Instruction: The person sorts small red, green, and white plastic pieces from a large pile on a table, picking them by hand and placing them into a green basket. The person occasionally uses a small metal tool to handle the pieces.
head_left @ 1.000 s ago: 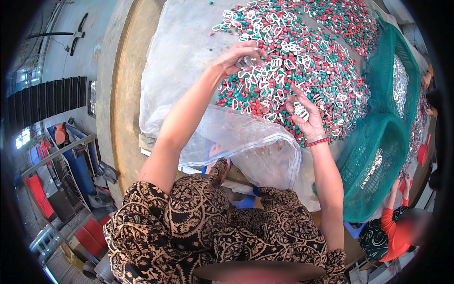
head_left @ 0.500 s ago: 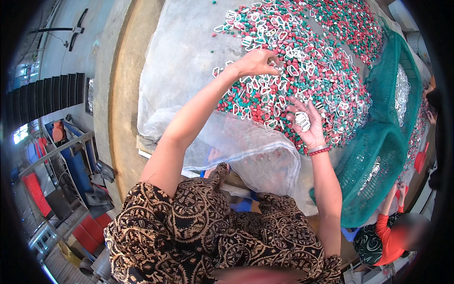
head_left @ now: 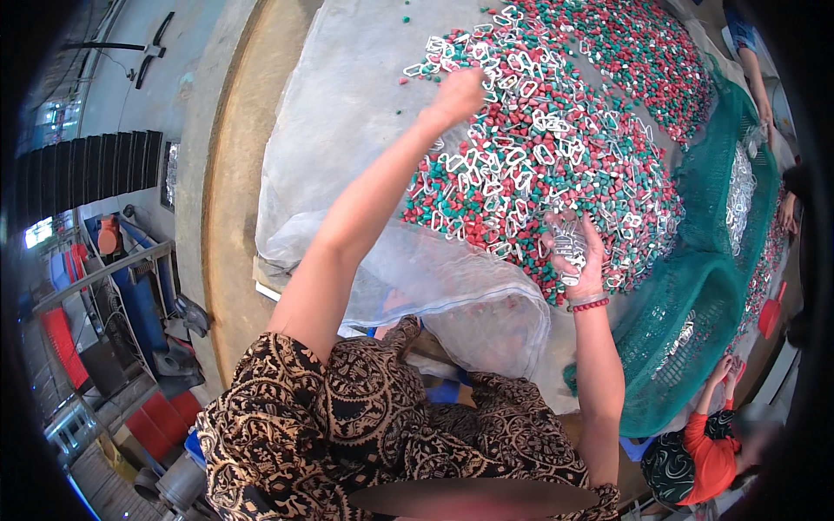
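Note:
My left hand (head_left: 460,94) is over the upper left part of a wide heap of red, green and white pebble-like pieces (head_left: 543,143). Its fingers are curled together, and what they hold, if anything, is hidden. Many flat, pale metal loops (head_left: 512,159), oblong and open in the middle, lie scattered over the heap. Palm up at the heap's near side, my right hand (head_left: 588,269) cups a small stack of these metal loops (head_left: 569,246), its fingers bent around them. A red bead bracelet (head_left: 588,302) circles that wrist.
Translucent sheeting (head_left: 321,130) lies under the heap, its gathered mesh edge (head_left: 495,300) near my body. Green mesh baskets (head_left: 660,382) with metal loops inside stand at right. A person in orange (head_left: 711,460) works at lower right; another person's arm (head_left: 757,87) reaches in at upper right.
My left hand has moved up over the heap and its fingers have closed. My right hand has dropped slightly toward me, and more of the metal loops show in it.

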Action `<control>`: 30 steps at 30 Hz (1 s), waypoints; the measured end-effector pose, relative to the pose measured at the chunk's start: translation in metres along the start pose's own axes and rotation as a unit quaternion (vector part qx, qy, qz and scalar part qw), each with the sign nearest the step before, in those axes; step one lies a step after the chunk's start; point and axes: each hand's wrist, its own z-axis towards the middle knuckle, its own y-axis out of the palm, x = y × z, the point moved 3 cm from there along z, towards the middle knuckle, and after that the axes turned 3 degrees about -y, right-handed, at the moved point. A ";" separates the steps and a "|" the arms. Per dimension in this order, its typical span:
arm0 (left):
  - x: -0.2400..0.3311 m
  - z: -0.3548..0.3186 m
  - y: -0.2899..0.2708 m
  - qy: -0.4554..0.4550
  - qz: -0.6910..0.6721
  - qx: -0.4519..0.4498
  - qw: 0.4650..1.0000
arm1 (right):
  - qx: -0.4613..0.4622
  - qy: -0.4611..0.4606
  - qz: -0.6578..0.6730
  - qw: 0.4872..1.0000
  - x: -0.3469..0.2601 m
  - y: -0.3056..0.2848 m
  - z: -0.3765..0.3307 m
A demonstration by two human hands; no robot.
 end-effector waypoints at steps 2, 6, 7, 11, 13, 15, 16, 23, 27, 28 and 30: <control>-0.034 0.002 0.020 0.012 0.024 0.065 0.998 | 0.016 -0.007 0.023 1.000 -0.005 -0.007 -0.005; -0.051 -0.009 0.051 0.045 0.057 0.019 0.997 | 0.125 -0.034 0.032 0.991 -0.007 -0.021 -0.009; -0.048 -0.017 0.056 0.033 0.069 -0.004 0.997 | 0.107 -0.023 0.062 0.992 -0.006 -0.020 -0.009; -0.024 -0.073 0.069 0.091 0.120 -0.049 0.987 | 0.075 0.007 0.048 0.996 0.006 -0.011 -0.008; -0.017 -0.098 0.068 0.078 0.064 -0.104 0.990 | 0.035 0.034 0.032 0.998 0.016 -0.003 -0.006; -0.010 -0.101 0.055 0.048 -0.003 -0.106 0.993 | 0.029 0.079 0.057 0.995 0.026 0.003 -0.005; -0.009 -0.099 0.044 0.038 -0.032 -0.095 0.994 | 0.013 0.088 0.068 0.994 0.031 0.006 -0.004; -0.012 -0.078 -0.010 -0.003 -0.124 -0.152 0.980 | 0.055 0.055 0.002 0.997 0.038 0.005 -0.013; -0.008 -0.076 -0.009 0.048 0.061 -0.107 0.991 | 0.051 0.015 0.013 0.999 0.029 0.002 -0.015; -0.003 -0.077 -0.009 0.030 0.026 -0.116 0.993 | 0.055 0.007 0.018 0.998 0.028 0.002 -0.016; 0.018 -0.083 -0.011 0.011 -0.093 -0.151 0.984 | -0.011 0.012 0.041 0.999 0.027 0.007 -0.018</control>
